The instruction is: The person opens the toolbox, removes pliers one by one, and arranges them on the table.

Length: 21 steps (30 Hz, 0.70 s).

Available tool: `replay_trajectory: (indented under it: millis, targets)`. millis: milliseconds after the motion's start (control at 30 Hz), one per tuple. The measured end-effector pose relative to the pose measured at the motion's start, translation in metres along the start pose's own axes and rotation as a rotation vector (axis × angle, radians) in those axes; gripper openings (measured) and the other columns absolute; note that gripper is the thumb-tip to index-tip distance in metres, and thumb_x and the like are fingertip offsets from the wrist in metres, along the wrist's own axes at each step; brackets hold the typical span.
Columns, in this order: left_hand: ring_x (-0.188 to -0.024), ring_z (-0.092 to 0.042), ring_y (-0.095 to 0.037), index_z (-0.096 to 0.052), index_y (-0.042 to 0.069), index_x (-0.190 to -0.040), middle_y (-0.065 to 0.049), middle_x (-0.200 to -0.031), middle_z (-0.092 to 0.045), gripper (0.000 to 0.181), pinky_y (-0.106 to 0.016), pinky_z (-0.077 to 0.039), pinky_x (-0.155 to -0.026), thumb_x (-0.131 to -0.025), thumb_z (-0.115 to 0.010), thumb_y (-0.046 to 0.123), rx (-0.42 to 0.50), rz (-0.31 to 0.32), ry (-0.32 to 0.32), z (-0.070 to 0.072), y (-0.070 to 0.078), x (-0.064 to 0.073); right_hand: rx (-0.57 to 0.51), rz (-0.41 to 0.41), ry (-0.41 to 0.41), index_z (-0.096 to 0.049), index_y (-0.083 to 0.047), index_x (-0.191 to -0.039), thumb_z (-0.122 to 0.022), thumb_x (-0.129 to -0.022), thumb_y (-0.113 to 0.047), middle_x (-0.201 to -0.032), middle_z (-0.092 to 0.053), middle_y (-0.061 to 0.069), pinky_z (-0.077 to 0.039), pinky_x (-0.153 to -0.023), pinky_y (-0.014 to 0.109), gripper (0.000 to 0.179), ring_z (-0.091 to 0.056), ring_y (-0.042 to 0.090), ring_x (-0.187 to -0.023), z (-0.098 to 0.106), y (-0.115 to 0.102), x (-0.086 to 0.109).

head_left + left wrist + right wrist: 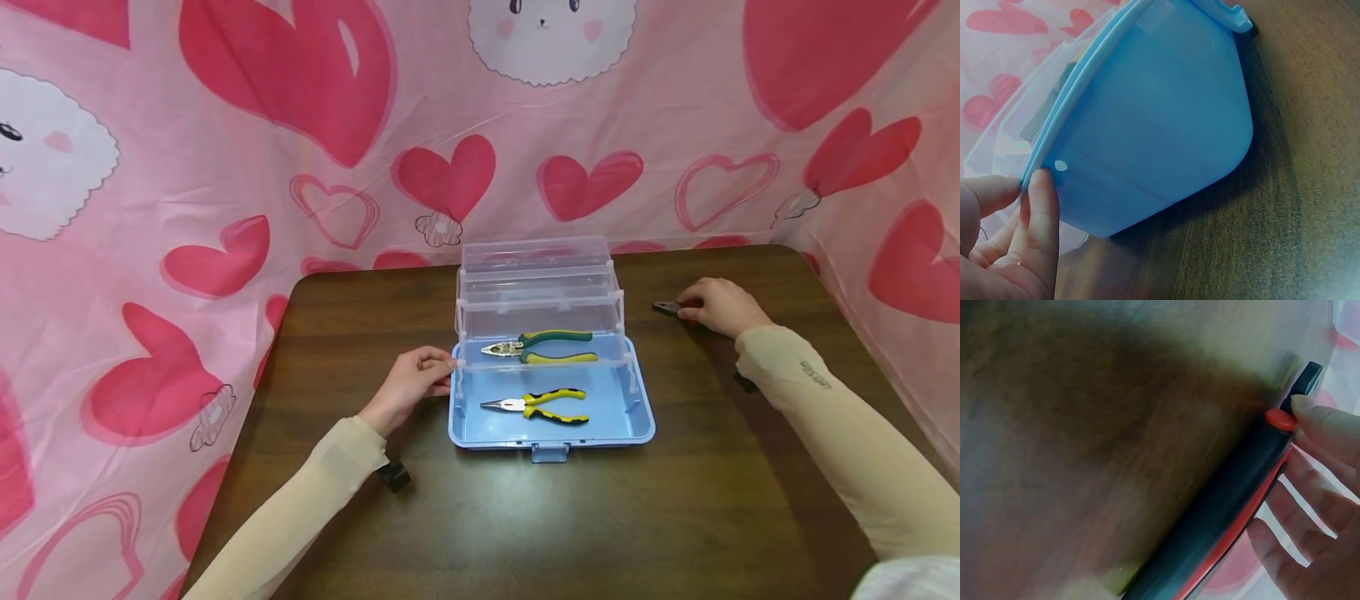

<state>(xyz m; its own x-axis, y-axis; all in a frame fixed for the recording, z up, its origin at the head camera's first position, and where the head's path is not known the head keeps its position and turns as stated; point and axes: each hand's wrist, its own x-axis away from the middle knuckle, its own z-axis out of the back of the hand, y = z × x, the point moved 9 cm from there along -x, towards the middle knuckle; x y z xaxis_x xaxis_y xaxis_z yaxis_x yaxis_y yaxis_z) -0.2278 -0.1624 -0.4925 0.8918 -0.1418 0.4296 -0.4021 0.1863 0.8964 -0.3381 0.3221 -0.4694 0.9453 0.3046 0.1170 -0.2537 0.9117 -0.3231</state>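
A light-blue toolbox (pixel 643 400) stands opened on the table, its clear plastic trays (pixel 540 287) raised toward the back. Inside, yellow-and-black needle-nose pliers (pixel 534 406) lie toward the front; green-and-yellow pliers (pixel 555 337) show behind them through clear plastic. My left hand (pixel 411 382) pinches the box's left rim, thumb on top and fingers against the outer wall (pixel 1160 119) in the left wrist view. Right of the box, my right hand (pixel 722 307) grips pliers with dark jaws (pixel 664 307) near their head. Black-and-red handles (pixel 1210 512) fill the right wrist view, tilted over the wood.
The dark wooden table (pixel 555 525) carries the box near its middle. A pink cloth with hearts (pixel 442 175) hangs behind the table and along its sides. A blue latch (pixel 550 452) sticks out from the box's front.
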Motion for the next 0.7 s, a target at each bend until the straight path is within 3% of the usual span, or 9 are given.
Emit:
replay_trajectory:
  millis: [267, 500, 700]
  targets:
    - [-0.082, -0.071, -0.021, -0.065, 0.0, -0.125, -0.013, -0.105, -0.076, 0.031, -0.031, -0.063, -0.08, -0.101, -0.071, 0.02, 0.004, -0.002, 0.01, 0.0, -0.002, -0.001, -0.132, -0.008, 0.093, -0.064, 0.006, -0.127, -0.073, -0.098, -0.016, -0.126, -0.062, 0.033, -0.041, -0.105, 0.068, 0.037, -0.055, 0.05, -0.119, 0.005, 0.002, 0.006]
    - [-0.082, -0.07, -0.02, -0.064, -0.001, -0.124, -0.014, -0.105, -0.075, 0.03, -0.031, -0.063, -0.08, -0.102, -0.07, 0.018, 0.006, -0.013, 0.009, -0.002, -0.001, -0.001, -0.209, 0.015, 0.21, -0.067, 0.003, -0.125, -0.074, -0.098, -0.018, -0.12, -0.066, 0.027, -0.048, -0.099, 0.064, 0.035, -0.061, 0.044, -0.11, 0.019, -0.012, 0.019]
    - [-0.083, -0.071, -0.02, -0.064, -0.001, -0.125, -0.013, -0.106, -0.075, 0.032, -0.031, -0.063, -0.081, -0.102, -0.07, 0.02, 0.004, -0.011, 0.009, -0.001, -0.001, -0.001, -0.252, 0.017, 0.246, -0.067, 0.0, -0.128, -0.075, -0.098, -0.02, -0.12, -0.067, 0.024, -0.051, -0.097, 0.063, 0.037, -0.062, 0.041, -0.107, 0.028, -0.025, 0.031]
